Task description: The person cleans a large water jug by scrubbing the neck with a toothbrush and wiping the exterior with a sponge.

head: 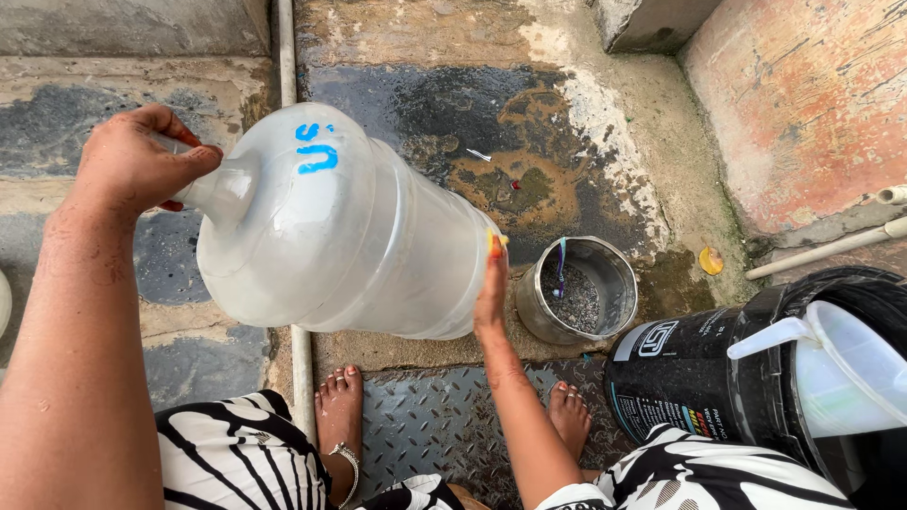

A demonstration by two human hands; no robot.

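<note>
I am holding a large translucent plastic water jug (340, 227) sideways at centre frame, my left hand (132, 165) gripping its neck, my right hand (491, 288) pressing flat against its base. A black plastic bucket (699, 368) is sitting lower right, a small metal tin (619, 283) beside it.

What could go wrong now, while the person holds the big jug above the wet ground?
The jug lies sideways in the air, held only by the left hand at its neck and the right hand flat on its base; it could slip. Bare feet stand below on wet ground, so a fall or slip might hurt.
</note>
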